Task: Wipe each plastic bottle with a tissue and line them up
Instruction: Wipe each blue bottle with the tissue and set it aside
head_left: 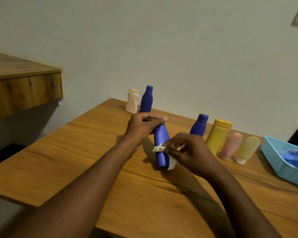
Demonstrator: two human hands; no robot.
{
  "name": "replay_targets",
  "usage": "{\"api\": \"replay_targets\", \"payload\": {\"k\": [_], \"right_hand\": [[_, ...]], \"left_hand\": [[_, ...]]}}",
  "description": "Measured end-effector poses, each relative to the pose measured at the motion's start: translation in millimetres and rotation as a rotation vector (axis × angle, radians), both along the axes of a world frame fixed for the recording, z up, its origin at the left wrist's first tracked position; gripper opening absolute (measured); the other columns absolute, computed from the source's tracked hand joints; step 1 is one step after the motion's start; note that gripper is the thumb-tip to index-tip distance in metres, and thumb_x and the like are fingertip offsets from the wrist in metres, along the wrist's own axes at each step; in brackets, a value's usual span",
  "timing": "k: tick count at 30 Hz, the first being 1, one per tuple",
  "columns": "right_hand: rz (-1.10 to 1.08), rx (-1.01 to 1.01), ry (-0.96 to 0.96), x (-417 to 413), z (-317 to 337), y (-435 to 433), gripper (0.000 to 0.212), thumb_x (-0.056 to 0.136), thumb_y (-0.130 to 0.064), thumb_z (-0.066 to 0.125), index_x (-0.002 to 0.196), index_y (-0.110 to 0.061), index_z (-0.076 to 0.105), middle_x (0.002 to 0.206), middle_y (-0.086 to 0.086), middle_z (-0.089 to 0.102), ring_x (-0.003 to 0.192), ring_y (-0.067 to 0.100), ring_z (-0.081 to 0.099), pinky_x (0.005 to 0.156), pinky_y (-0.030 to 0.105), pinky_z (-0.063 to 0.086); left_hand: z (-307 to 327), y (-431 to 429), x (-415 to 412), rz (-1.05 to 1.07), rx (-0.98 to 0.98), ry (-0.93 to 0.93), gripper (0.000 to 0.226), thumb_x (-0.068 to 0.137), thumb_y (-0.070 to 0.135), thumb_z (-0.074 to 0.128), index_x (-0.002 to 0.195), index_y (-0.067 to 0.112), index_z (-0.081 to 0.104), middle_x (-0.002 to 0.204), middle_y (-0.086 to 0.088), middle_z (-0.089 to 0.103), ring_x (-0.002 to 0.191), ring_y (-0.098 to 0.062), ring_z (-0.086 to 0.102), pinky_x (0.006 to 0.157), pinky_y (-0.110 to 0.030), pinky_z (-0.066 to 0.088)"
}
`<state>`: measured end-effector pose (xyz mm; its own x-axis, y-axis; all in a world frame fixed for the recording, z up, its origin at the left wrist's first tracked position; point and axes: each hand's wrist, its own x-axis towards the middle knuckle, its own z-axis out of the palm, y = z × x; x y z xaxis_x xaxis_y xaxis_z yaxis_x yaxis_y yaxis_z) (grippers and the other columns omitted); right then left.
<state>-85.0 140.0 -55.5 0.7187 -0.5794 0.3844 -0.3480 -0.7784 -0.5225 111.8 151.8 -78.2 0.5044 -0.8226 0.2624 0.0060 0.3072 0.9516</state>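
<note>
Fingers of left hand grip blue bottle at its top as right hand pinches tissue against it, mid-wipe; next, likely stand it beside speckled bottle.

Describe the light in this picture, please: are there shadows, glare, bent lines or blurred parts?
Head view: the light is dim and warm, with no glare; soft shadows lie on the table under the left hand and the right hand and beside the blue bottle; the wide lens tilts the table and the wooden shelf; the tissue looks fairly sharp.
</note>
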Motion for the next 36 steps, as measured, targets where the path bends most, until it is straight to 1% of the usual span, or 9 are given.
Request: {"api": "replay_targets", "payload": {"k": [6, 11, 13, 20, 24, 28, 32, 34, 36], "right_hand": [[0.109, 0.175, 0.131, -4, 5, -2, 0.017, 0.082, -0.021, 0.08, 0.095, -0.032, 0.081, 0.092, -0.017, 0.073, 0.088, 0.005, 0.066, 0.071, 0.022, 0.054], [0.183, 0.278, 0.31, -13, 8, -6, 0.018, 0.081, -0.014, 0.08, 0.094, -0.028, 0.081, 0.096, -0.014, 0.075, 0.092, 0.008, 0.068, 0.079, 0.027, 0.056], [0.183, 0.239, 0.287, -13, 9, -6, 0.018, 0.083, -0.015, 0.079, 0.094, -0.029, 0.081, 0.096, -0.014, 0.074, 0.092, 0.008, 0.068, 0.077, 0.027, 0.056], [0.059, 0.048, -0.064, -4, 9, 2, 0.019, 0.087, -0.019, 0.073, 0.102, -0.03, 0.078, 0.102, -0.017, 0.071, 0.098, 0.003, 0.065, 0.079, 0.03, 0.059], [0.083, 0.008, 0.114, 4, 3, 6, 0.028, 0.088, -0.013, 0.072, 0.11, -0.03, 0.075, 0.11, -0.015, 0.065, 0.099, 0.002, 0.062, 0.079, 0.022, 0.055], [0.172, 0.136, 0.22, -1, 11, 4, 0.027, 0.086, -0.008, 0.074, 0.101, -0.029, 0.079, 0.103, -0.015, 0.069, 0.095, 0.002, 0.064, 0.075, 0.016, 0.053], [0.104, 0.228, 0.414, -18, 15, -7, 0.025, 0.082, -0.003, 0.072, 0.09, -0.024, 0.081, 0.091, -0.011, 0.074, 0.088, 0.003, 0.068, 0.082, 0.03, 0.058], [0.037, 0.244, 0.363, -28, 17, -15, 0.023, 0.082, -0.002, 0.071, 0.086, -0.023, 0.08, 0.089, -0.012, 0.075, 0.088, 0.003, 0.068, 0.085, 0.036, 0.059], [-0.022, 0.236, 0.184, -34, 19, -20, 0.022, 0.083, -0.004, 0.073, 0.085, -0.025, 0.079, 0.091, -0.015, 0.073, 0.091, 0.002, 0.065, 0.082, 0.034, 0.057]], "left_hand": [[-1, -1, 2, 0.006, 0.023, 0.0, 0.027, 0.079, 0.024, 0.09, 0.098, 0.009, 0.08, 0.1, -0.007, 0.078, 0.093, -0.022, 0.076, 0.081, -0.037, 0.065], [-1, 0, 2, 0.004, 0.03, -0.004, 0.026, 0.08, 0.023, 0.089, 0.099, 0.008, 0.08, 0.101, -0.006, 0.078, 0.094, -0.021, 0.075, 0.081, -0.037, 0.065], [-1, -1, 3, 0.009, 0.032, -0.003, 0.025, 0.079, 0.023, 0.089, 0.098, 0.008, 0.08, 0.101, -0.006, 0.078, 0.094, -0.022, 0.075, 0.081, -0.037, 0.065], [1, 1, 2, 0.012, 0.041, 0.004, 0.024, 0.08, 0.023, 0.089, 0.098, 0.01, 0.079, 0.1, -0.002, 0.077, 0.091, -0.016, 0.075, 0.08, -0.032, 0.064], [0, 2, 1, 0.005, 0.035, 0.0, 0.023, 0.08, 0.021, 0.088, 0.098, 0.009, 0.08, 0.101, -0.004, 0.077, 0.092, -0.017, 0.075, 0.077, -0.028, 0.063], [1, 2, 1, 0.007, 0.036, 0.008, 0.022, 0.081, 0.02, 0.088, 0.098, 0.008, 0.081, 0.101, -0.006, 0.078, 0.096, -0.021, 0.075, 0.08, -0.033, 0.065], [1, 4, 2, 0.006, 0.039, 0.013, 0.023, 0.081, 0.021, 0.088, 0.099, 0.008, 0.08, 0.102, -0.005, 0.077, 0.093, -0.019, 0.075, 0.08, -0.034, 0.065], [1, 3, 2, -0.002, 0.033, 0.018, 0.023, 0.081, 0.02, 0.088, 0.099, 0.007, 0.08, 0.101, -0.005, 0.077, 0.091, -0.018, 0.075, 0.078, -0.032, 0.065], [1, 3, 1, -0.006, 0.032, 0.015, 0.023, 0.082, 0.019, 0.087, 0.1, 0.007, 0.08, 0.1, -0.004, 0.077, 0.089, -0.015, 0.074, 0.075, -0.028, 0.064]]}}
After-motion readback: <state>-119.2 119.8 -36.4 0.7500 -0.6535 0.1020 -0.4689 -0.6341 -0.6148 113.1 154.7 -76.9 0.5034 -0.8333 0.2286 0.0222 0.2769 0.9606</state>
